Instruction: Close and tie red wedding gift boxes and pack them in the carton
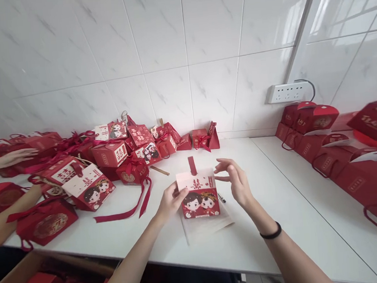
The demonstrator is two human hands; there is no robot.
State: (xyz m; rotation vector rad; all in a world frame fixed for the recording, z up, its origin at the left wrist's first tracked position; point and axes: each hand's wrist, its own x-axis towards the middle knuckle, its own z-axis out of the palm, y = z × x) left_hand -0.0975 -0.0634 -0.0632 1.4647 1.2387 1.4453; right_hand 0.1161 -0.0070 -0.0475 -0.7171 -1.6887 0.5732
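Observation:
In the head view, a red and white wedding gift box with two cartoon faces stands upright before me, a red strap rising from its top. My left hand pinches its left edge between thumb and fingers. Beside the upper right corner, my right hand is raised with fingers apart and nothing in it; whether a fingertip touches the box I cannot tell. Under the box lie a pale sheet and a dark pen-like item, partly covered.
Red gift boxes with ribbons are heaped at the left, where another person's hand reaches in. Handled red boxes line the right side. A power strip is on the tiled wall. An open carton sits below the table edge.

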